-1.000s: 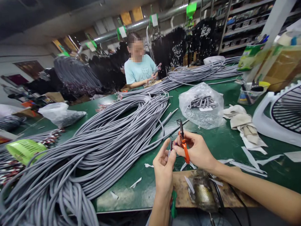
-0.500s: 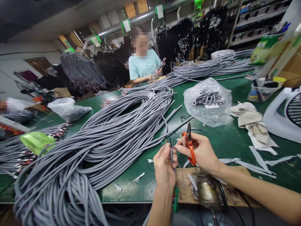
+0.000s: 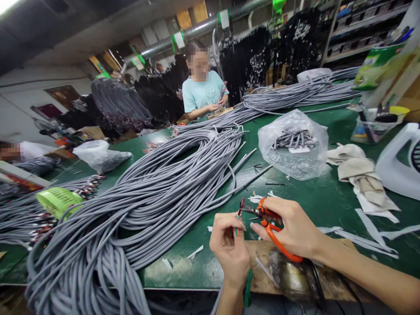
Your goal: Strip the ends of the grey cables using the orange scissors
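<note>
Head camera: the left hand (image 3: pixel 230 251) sits just above the near edge of the green table (image 3: pixel 321 199). Its thumb and fingertips are pinched tight on a thin cable end (image 3: pixel 239 210) that pokes straight up out of the grip. The tip looks reddish, too small to make out more. The right hand (image 3: pixel 297 228) is right beside it, fingers curled closed around the orange scissors (image 3: pixel 267 223). The dark blades point left, right at the cable end. Can't tell if they actually touch it, or how far apart the blades are.

Under both hands there's a worn wooden board (image 3: pixel 262 259) at the table edge, with white paper scraps (image 3: pixel 370 221) scattered off to the right. A huge pile of grey cables (image 3: pixel 156 196) fills the left half of the table. Behind the hands lies a clear plastic bag (image 3: pixel 294 145) with small grey parts in it, then some crumpled cloths (image 3: pixel 358 170) and a white fan (image 3: pixel 403 169) on the far right. A green basket (image 3: pixel 58 201) sits on the left, and a co-worker in a light blue shirt (image 3: pixel 202 93) is at the far side of the table.
</note>
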The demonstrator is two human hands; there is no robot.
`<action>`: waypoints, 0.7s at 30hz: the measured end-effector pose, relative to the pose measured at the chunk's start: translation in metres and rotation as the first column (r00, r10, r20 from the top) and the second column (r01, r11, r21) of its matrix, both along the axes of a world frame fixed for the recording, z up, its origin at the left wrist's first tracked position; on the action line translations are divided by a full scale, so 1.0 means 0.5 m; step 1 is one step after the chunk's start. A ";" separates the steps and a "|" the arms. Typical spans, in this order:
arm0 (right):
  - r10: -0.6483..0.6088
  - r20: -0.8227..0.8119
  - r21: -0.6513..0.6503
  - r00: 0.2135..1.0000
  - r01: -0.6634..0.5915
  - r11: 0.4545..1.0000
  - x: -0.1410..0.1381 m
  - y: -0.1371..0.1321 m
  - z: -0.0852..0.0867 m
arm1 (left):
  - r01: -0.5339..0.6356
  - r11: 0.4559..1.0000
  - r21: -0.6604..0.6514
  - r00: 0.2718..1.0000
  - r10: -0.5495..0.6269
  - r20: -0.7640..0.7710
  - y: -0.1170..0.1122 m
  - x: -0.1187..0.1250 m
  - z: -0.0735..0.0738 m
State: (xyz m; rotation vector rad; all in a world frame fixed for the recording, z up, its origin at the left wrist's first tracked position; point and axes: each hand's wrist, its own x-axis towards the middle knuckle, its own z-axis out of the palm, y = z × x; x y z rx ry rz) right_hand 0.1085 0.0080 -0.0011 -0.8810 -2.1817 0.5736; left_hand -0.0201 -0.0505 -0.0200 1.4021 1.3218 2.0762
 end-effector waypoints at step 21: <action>-0.038 -0.033 -0.054 0.999 0.036 0.998 0.010 0.020 -0.018 | -0.041 0.973 -0.227 0.986 0.076 0.148 0.002 0.007 0.010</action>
